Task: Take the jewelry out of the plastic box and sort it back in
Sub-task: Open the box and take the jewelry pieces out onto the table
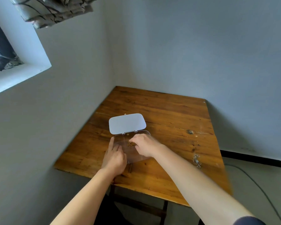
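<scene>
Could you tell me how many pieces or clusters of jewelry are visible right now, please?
2. A gold cluster lies in the open box by the right hand; a silver chain lies on the table, right of the box. The hands may hide more.

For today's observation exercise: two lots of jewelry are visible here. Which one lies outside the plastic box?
The silver chain, lying on the bare table toward the right edge. The gold pieces sit inside the clear box, under the right hand.
</scene>
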{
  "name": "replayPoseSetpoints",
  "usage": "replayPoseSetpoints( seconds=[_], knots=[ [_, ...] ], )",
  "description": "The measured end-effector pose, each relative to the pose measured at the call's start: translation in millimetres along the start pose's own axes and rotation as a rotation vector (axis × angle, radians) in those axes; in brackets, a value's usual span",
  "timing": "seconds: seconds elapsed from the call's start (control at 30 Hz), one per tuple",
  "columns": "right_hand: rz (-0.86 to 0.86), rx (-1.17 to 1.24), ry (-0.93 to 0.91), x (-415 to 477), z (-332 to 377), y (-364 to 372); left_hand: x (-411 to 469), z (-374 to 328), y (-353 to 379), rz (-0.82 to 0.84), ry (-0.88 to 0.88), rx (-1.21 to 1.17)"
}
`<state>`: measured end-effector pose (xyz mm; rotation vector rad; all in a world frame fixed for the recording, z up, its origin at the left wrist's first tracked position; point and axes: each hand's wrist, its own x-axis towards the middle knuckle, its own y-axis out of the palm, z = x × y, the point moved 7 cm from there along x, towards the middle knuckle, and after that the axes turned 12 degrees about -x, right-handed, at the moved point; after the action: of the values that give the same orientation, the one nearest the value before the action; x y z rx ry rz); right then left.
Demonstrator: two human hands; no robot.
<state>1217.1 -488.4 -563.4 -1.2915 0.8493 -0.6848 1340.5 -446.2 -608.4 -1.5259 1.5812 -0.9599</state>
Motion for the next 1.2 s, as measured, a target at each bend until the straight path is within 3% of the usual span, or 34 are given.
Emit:
replayPoseSetpoints(
  seconds=[0.23, 0.7, 0.83, 1.07, 1.2],
  knots=[
    [0.171, -0.182, -0.087, 30, 16, 18, 0, 6, 3, 0.035, -0.058, -0.070],
    [0.097, -0.120, -0.091, 34, 10, 21, 0, 2, 0, 0.033, -0.071, -0.064],
    [0.033, 0.041, -0.054, 33, -1, 8, 0, 3, 1, 0.043, -0.085, -0.058],
    [-0.285, 0.477, 0.118, 12, -37, -37, 3, 8, 4, 0.042, -0.098, -0.048],
    [-0.440, 0.767, 0.115, -17, -54, -70, 5, 9, 5, 0.050, -0.103, -0.066]
  ],
)
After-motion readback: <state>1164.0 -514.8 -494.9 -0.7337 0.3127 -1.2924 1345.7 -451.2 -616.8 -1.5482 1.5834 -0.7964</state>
